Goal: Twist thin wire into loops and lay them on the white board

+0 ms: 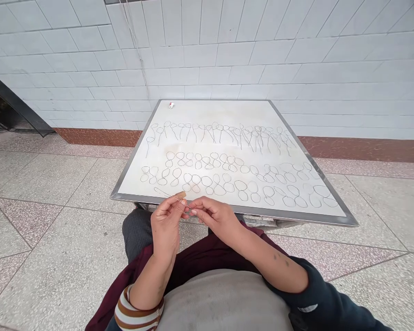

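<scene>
A thin wire [161, 191] with a long narrow loop passes through my left hand [167, 225], which pinches it above the table's near edge. Tan tape or a cover wraps one fingertip of that hand. My right hand [217, 217] is closed on the wire's other end, close beside the left fingertips. Just beyond my hands, bent wire figure-eights [194, 180] lie in rows on the white table [213, 110]. Farther back is a row of single wire loops with tails [196, 131], overlapping toward the right.
The table has a grey metal rim [124, 177]. At its far left corner sits a small white and red object [171, 105]. A white tiled wall [227, 64] stands right behind the table, with a thin cord [138, 53] hanging down it. My knee [137, 232] is under the near edge.
</scene>
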`<state>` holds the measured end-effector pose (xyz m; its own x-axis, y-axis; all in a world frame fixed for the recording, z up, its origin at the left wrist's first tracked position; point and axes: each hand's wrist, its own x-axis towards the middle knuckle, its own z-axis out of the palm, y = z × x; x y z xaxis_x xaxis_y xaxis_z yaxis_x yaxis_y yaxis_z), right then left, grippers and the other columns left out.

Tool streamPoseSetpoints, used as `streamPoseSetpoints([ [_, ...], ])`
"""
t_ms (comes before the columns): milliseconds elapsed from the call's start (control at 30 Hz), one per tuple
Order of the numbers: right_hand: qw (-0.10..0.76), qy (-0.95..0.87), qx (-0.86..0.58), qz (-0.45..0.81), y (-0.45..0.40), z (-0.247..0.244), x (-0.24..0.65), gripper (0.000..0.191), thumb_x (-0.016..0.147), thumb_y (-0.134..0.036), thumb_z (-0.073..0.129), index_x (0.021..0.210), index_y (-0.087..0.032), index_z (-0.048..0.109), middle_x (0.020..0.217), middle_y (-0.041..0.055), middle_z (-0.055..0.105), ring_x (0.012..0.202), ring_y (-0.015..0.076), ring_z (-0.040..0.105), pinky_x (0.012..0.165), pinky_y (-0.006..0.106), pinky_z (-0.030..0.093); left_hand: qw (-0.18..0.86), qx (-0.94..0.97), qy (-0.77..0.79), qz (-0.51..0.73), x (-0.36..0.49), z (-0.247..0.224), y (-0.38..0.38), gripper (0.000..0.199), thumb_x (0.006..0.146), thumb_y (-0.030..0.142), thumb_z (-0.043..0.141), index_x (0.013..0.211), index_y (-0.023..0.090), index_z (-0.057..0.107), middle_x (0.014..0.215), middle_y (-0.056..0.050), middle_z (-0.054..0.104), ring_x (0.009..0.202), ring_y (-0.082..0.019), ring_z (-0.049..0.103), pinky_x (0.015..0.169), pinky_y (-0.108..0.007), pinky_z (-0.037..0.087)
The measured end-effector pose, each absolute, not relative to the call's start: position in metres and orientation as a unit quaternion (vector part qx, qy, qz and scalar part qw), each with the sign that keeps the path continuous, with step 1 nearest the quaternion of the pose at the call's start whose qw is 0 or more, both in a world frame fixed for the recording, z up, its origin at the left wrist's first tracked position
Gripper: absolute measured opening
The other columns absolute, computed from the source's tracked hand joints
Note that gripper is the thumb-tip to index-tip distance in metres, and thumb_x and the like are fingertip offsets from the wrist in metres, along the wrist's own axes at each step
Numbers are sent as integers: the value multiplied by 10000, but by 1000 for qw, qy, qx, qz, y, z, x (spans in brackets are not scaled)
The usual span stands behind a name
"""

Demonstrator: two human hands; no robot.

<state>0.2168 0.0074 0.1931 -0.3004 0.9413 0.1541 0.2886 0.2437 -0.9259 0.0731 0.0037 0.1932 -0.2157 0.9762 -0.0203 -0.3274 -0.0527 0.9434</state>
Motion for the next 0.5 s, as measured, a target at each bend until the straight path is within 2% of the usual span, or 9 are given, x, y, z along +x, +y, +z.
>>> streamPoseSetpoints([
  [200,361,-717,-441,401,7,199,218,152,935,-222,496,1003,-227,632,892,2,712,678,111,592,596,226,438,523,358,454,626,71,193,5,199,742,242,754,934,189,753,644,19,634,592,-96,590,573,-215,484],
  [333,360,-696,-443,435,7,194,217,132,916,-231,503,1000,-230,605,794,-13,681,578,102,545,554,226,443,529,348,441,636,72,190,5,243,743,254,754,979,195,747,696,12,634,615,-102,581,602,-240,489],
  [500,390,-686,-427,442,6,190,216,106,899,-247,532,983,-237,596,856,3,677,646,116,571,589,240,461,531,338,431,647,73,191,5,248,754,266,746,994,203,751,775,-1,646,671,-92,564,643,-222,470],
])
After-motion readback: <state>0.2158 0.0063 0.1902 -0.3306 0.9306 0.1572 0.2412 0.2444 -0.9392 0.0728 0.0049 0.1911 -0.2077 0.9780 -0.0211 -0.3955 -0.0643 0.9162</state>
